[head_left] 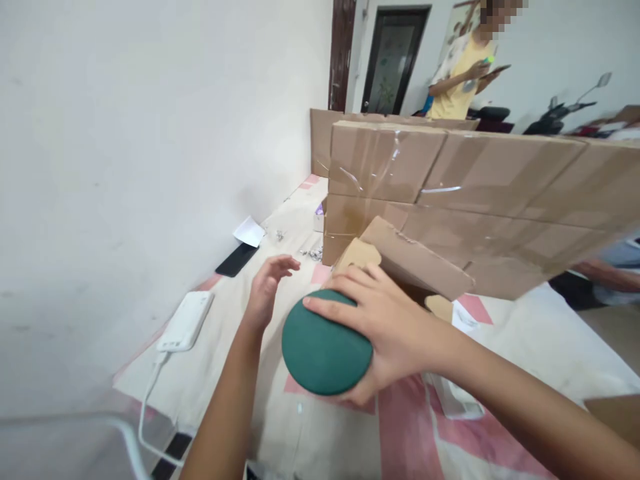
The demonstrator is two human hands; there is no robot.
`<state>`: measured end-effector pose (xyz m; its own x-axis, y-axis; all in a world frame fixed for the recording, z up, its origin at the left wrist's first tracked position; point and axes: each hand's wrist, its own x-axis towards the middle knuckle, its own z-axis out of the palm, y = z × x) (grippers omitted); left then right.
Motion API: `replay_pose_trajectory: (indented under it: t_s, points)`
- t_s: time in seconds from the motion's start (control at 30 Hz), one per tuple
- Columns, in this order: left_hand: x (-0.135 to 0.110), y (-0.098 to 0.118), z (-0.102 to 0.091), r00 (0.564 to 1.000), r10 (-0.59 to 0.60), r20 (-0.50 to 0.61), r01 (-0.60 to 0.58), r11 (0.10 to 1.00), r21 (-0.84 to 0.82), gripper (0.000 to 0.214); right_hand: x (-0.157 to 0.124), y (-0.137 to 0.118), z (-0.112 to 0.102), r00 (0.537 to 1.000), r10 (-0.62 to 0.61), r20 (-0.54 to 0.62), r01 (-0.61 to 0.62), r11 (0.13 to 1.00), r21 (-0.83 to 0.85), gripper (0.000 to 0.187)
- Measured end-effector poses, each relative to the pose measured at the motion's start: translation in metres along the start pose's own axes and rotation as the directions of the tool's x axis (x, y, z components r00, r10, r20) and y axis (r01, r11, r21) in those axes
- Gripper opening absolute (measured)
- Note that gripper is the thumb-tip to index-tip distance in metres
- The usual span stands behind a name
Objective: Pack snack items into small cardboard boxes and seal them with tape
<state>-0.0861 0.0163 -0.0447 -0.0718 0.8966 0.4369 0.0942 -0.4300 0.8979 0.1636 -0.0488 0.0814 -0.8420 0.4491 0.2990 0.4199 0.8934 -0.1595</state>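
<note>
My right hand [375,320] wraps round a dark green object with a flat oval face [325,350]; its sides and underside are hidden, so I cannot tell its exact kind. The thumb curls beneath its lower edge and the fingers lie across its top. To the left, my left hand [270,287] hovers apart from the green object, fingers loosely curved and holding nothing. Just behind my right hand lies an opened cardboard box [415,257] with raised flaps.
Stacked taped cartons [475,180] form a wall behind. Along the white wall lie a white power bank [186,321] with a cable, a black phone [237,260] and a folded paper [249,232]. A person in yellow [457,73] stands beyond the cartons. Another person's arm [607,273] shows at right.
</note>
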Motion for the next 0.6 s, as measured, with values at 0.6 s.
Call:
replay_pose_trajectory:
  t_s: [0.6]
  points:
    - [-0.062, 0.047, 0.057, 0.756, -0.073, 0.651, -0.272, 0.869, 0.413, 0.029, -0.128, -0.027, 0.163, 0.939, 0.309, -0.152, -0.101, 0.669, 0.736, 0.162]
